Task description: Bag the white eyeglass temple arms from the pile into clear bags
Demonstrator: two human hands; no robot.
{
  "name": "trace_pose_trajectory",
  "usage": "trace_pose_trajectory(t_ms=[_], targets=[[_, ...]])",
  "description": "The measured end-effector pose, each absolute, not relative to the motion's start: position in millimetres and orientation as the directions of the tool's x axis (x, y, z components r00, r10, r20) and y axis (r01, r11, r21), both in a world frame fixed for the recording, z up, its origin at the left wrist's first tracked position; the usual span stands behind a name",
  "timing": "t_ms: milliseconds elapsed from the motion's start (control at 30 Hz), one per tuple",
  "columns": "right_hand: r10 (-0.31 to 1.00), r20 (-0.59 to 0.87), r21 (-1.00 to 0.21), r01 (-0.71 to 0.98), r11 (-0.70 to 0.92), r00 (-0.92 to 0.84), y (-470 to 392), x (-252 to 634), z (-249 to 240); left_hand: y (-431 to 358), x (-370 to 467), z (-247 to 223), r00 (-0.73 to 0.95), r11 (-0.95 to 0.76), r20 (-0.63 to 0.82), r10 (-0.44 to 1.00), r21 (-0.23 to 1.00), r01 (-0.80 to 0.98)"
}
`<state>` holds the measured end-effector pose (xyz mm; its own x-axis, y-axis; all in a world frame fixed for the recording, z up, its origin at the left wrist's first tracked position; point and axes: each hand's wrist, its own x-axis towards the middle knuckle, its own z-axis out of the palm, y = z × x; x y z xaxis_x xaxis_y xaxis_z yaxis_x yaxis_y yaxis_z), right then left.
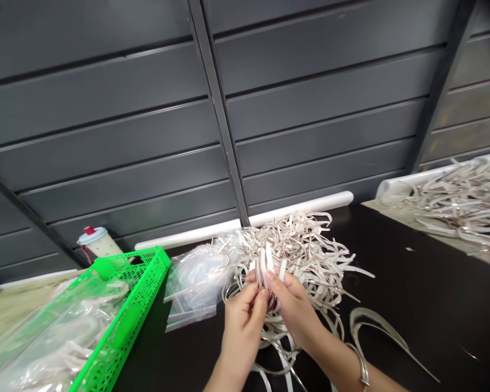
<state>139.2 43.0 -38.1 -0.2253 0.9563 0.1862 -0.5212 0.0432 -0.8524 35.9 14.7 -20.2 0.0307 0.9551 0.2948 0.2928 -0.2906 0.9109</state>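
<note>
My left hand (244,311) and my right hand (291,302) meet over the front of a tangled pile of strips (298,239). Between their fingers, a small bunch of curved white and silvery strips (268,261) stands with its ends pointing up. Both hands are closed on this bunch, thumbs and fingertips pressed against it. The strips in the pile are thin, bent and white with shiny brownish-silver edges; some trail below my wrists. What the strips are exactly, I cannot tell. A bracelet (363,367) circles my right wrist.
Clear plastic bags (200,277) lie left of the pile. A green plastic basket (124,326) with bagged strips stands farther left, a bottle (100,242) behind it. One loose curved strip (384,321) rests on the black table (424,283). More strips (465,201) lie far right. Grey panelled wall (322,103) behind.
</note>
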Motion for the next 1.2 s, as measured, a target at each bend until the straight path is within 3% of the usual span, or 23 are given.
trace_pose_trajectory(t_ms=[167, 333, 433, 533, 633, 733, 800, 900, 1000, 1100, 1200], targets=[[0.939, 0.166, -0.856, -0.516, -0.015, -0.302, 43.3, 140.7, -37.3, 14.9, 33.5, -18.6, 0.059, -0.291, 0.285, 0.957, 0.938, 0.189], [0.927, 0.055, -0.883, -0.452, -0.129, -0.371, 46.2, 143.2, -39.5, 14.5, 34.2, -12.5, 0.202, -0.115, 0.119, 0.972, 0.993, -0.031], [0.88, 0.179, -0.919, -0.395, -0.011, -0.439, 47.4, 148.2, -38.0, 14.5, 36.2, -13.9, 0.128, -0.118, 0.139, 0.982, 0.98, -0.158], [0.808, 0.241, -0.968, -0.194, 0.159, -0.537, 50.3, 155.6, -33.9, 15.1, 34.9, -16.2, 0.037, -0.121, 0.13, 0.991, 0.975, -0.187], [0.751, 0.256, -0.936, 0.04, 0.351, -0.609, 54.6, 161.6, -32.2, 15.1, 31.6, -15.2, 0.012, -0.215, 0.215, 0.977, 0.976, 0.023], [0.695, 0.302, -0.874, 0.101, 0.475, -0.653, 57.0, 165.3, -35.0, 14.6, 29.2, -11.7, 0.062, -0.326, 0.321, 0.945, 0.907, 0.268], [0.683, 0.278, -0.885, 0.097, 0.456, -0.675, 57.6, 168.1, -37.3, 17.0, 24.6, -10.5, 0.147, -0.365, 0.335, 0.931, 0.866, 0.341], [0.671, 0.128, -0.955, 0.091, 0.281, -0.73, 59.0, 175.2, -37.0, 31.9, 2.8, -15.9, 0.302, -0.388, 0.263, 0.916, 0.771, 0.505], [0.723, 0.099, -0.991, -0.002, 0.134, -0.684, 59.4, 186.3, -30.7, 60.1, -39.2, -35.5, 0.138, -0.19, 0.131, 0.982, 0.629, 0.754], [0.782, 0.199, -0.978, -0.175, 0.116, -0.591, 54.3, 198.0, -20.3, 85.8, -85.7, -67.0, -0.099, 0.04, 0.086, 0.991, 0.52, 0.853], [0.812, 0.246, -0.959, -0.256, 0.123, -0.529, 44.2, 205.8, -9.3, 97.3, -117.7, -99.2, -0.228, 0.212, -0.009, 0.974, 0.402, 0.891]])
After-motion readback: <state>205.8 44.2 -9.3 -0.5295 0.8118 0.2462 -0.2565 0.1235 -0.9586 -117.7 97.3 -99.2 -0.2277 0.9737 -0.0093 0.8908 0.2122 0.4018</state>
